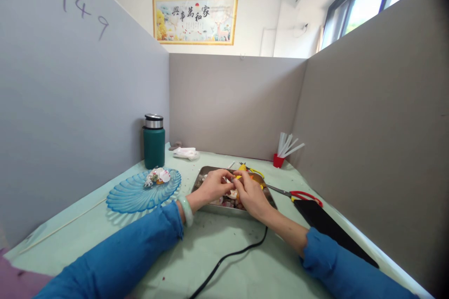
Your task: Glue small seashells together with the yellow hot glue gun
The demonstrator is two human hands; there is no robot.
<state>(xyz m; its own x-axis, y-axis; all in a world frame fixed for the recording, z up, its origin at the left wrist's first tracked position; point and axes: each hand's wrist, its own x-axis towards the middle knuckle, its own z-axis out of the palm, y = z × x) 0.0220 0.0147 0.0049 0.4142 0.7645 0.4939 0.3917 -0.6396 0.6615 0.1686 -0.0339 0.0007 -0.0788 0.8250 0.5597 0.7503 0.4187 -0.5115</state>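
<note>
Both my hands meet over a metal tray (203, 173) that holds several small stones or shells. My left hand (212, 186) is closed, its fingers pinched round a small pale piece I cannot name. My right hand (250, 192) is also closed, pressed against the left, with a yellow-orange tool partly showing behind its fingers. What it grips is too hidden to name. A black cord (228, 257) runs from under my right wrist toward the table's near edge.
A blue glass plate (133, 193) with a few decorated shells lies left of the tray. A green flask (153, 142) stands behind it. Red-handled scissors (298, 193), a black flat object (329, 226) and a red cup of white sticks (280, 156) sit at right. Partition walls enclose the desk.
</note>
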